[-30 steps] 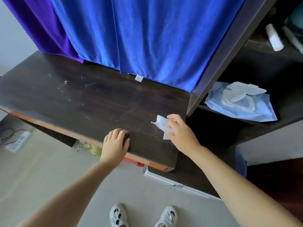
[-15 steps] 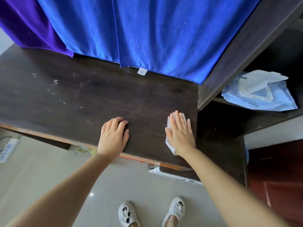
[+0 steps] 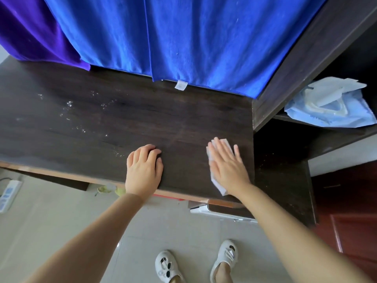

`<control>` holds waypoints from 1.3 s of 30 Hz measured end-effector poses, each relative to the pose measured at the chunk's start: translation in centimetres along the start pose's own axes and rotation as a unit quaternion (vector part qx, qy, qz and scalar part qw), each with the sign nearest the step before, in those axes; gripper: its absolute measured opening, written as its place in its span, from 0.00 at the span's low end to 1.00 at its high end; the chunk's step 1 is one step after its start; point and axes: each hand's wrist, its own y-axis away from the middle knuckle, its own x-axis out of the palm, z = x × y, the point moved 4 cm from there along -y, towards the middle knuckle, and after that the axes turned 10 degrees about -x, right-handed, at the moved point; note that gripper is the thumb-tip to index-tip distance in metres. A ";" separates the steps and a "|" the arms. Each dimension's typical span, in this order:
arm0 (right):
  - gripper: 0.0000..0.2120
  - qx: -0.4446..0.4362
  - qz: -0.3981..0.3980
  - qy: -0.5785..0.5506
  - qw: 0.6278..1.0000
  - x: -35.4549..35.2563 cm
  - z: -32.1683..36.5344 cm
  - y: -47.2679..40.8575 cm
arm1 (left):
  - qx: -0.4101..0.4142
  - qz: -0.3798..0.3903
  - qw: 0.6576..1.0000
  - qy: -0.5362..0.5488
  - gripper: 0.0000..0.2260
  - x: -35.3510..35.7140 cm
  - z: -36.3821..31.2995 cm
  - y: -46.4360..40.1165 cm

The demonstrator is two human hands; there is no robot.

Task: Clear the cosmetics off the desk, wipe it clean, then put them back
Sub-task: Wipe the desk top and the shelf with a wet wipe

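The dark wooden desk (image 3: pixel 122 119) carries no cosmetics; white specks and dust lie on its left half. My right hand (image 3: pixel 227 167) lies flat, fingers spread, on a white wet wipe (image 3: pixel 219 186) near the desk's right front corner, pressing it to the wood. The wipe shows past my fingertips and beside my palm. My left hand (image 3: pixel 143 170) rests on the front edge at the middle with fingers curled and nothing in it.
A blue towel (image 3: pixel 193 41) and a purple one (image 3: pixel 34 31) hang over the desk's back. A blue wet-wipe pack (image 3: pixel 330 111), lid open, lies on the dark shelf at right. A power strip (image 3: pixel 8 193) lies on the floor at left.
My right hand brought the wipe down from a pinch and flattened it onto the desk near the right corner. My left hand has stayed on the front edge.
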 end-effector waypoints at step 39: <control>0.26 0.267 -0.026 -0.042 0.962 -1.4 -4.4 -14.3 | 0.005 0.115 0.985 -0.130 0.26 -0.8 4.0 -2.9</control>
